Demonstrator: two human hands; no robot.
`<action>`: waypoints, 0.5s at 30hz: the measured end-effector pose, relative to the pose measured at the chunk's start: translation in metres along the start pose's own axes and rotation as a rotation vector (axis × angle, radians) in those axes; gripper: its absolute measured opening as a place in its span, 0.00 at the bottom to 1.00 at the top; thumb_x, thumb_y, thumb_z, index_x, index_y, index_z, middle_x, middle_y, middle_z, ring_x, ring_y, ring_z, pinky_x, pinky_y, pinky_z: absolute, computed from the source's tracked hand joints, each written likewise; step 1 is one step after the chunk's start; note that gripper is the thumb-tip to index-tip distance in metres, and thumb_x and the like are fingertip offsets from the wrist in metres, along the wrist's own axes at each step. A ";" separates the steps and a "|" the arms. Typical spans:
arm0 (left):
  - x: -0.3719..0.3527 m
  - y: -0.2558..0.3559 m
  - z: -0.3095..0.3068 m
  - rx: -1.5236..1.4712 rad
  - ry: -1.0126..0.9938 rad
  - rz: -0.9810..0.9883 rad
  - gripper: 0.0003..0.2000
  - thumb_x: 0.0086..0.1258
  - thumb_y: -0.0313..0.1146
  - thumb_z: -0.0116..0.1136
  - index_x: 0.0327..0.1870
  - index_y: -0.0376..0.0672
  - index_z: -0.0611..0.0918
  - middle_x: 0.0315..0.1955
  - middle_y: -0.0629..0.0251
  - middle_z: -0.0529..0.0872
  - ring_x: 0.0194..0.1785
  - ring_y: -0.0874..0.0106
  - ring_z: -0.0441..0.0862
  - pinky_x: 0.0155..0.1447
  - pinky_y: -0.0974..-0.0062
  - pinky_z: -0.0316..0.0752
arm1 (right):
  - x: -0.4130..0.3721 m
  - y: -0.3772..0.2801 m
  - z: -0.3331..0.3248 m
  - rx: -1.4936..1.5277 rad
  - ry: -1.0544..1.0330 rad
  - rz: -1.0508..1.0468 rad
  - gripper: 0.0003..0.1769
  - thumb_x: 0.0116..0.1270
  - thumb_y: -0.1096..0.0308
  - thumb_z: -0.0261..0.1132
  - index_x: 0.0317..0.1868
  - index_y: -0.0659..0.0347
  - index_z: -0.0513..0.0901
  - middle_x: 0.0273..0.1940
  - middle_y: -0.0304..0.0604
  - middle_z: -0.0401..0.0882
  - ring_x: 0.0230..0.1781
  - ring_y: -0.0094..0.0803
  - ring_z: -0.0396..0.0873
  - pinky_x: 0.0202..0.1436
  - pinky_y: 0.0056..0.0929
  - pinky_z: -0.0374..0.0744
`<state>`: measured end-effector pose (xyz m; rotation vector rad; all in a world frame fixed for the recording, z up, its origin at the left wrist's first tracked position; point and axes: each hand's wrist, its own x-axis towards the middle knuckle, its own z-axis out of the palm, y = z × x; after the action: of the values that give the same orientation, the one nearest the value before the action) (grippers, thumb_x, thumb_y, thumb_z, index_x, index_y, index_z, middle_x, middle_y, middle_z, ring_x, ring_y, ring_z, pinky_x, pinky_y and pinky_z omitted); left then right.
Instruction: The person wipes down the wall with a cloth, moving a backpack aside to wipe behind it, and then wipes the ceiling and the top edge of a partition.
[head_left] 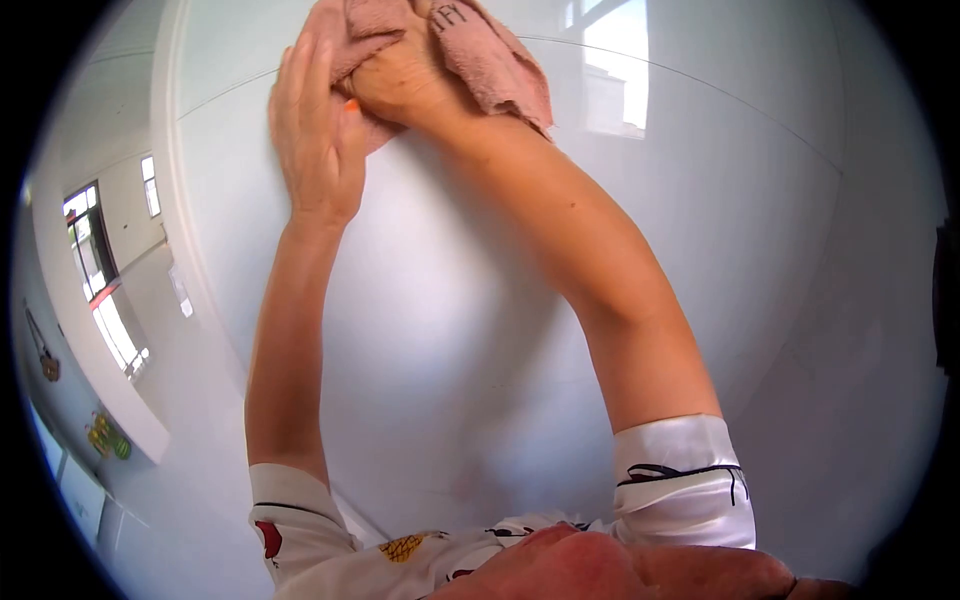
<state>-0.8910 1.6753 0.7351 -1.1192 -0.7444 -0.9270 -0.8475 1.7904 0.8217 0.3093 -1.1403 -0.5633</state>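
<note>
A pink cloth (492,60) with dark lettering lies against a glossy pale surface (450,300) at the top of the view. My right hand (400,82) presses on the cloth, which bunches around it and hides most of the fingers. Just left of it, my left hand (318,130) has its fingers stretched out and nearly straight, lying along the cloth's left edge. Its thumb touches the cloth, and an orange spot shows by the thumb tip. Both arms reach up from white patterned sleeves.
A thin dark seam crosses the pale surface, and a window reflection (615,70) shows at the upper right. On the left are a pale vertical edge (168,150), a dark-framed window (90,240) and a colourful hanging item (107,436) near the lower left.
</note>
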 end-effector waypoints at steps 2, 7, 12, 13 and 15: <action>-0.002 0.005 0.016 0.159 0.061 -0.011 0.27 0.81 0.39 0.37 0.76 0.33 0.64 0.76 0.49 0.63 0.80 0.53 0.57 0.80 0.59 0.52 | -0.005 0.031 -0.017 -0.045 0.013 0.005 0.26 0.71 0.46 0.55 0.60 0.54 0.79 0.60 0.52 0.79 0.65 0.52 0.71 0.71 0.65 0.59; 0.014 0.020 0.064 0.071 0.012 -0.126 0.26 0.81 0.41 0.43 0.76 0.40 0.66 0.76 0.52 0.65 0.79 0.54 0.58 0.79 0.56 0.51 | -0.021 0.126 -0.066 -0.176 0.013 0.021 0.26 0.71 0.47 0.56 0.59 0.54 0.79 0.59 0.52 0.79 0.64 0.52 0.71 0.70 0.63 0.61; 0.034 0.022 0.143 0.418 -0.261 -0.026 0.26 0.82 0.44 0.42 0.78 0.50 0.65 0.78 0.58 0.63 0.82 0.58 0.55 0.80 0.53 0.48 | -0.028 0.248 -0.129 -0.178 -0.170 0.133 0.23 0.72 0.50 0.57 0.57 0.56 0.79 0.56 0.50 0.79 0.61 0.48 0.74 0.66 0.54 0.68; 0.030 0.013 0.154 0.490 -0.244 0.024 0.27 0.82 0.48 0.43 0.79 0.55 0.64 0.79 0.62 0.61 0.83 0.60 0.53 0.80 0.48 0.44 | -0.031 0.269 -0.148 -0.179 -0.207 0.166 0.22 0.72 0.51 0.57 0.57 0.56 0.78 0.56 0.50 0.79 0.60 0.48 0.74 0.65 0.53 0.69; 0.025 0.002 0.162 0.478 -0.216 0.060 0.27 0.83 0.52 0.41 0.81 0.60 0.62 0.81 0.66 0.59 0.84 0.63 0.50 0.81 0.48 0.41 | -0.041 0.309 -0.188 -0.175 -0.276 0.260 0.21 0.72 0.52 0.58 0.56 0.56 0.78 0.55 0.50 0.79 0.59 0.46 0.76 0.64 0.49 0.72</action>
<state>-0.8849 1.8255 0.8015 -0.8161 -1.0396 -0.5392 -0.6063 2.0582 0.8722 -0.0711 -1.3620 -0.4797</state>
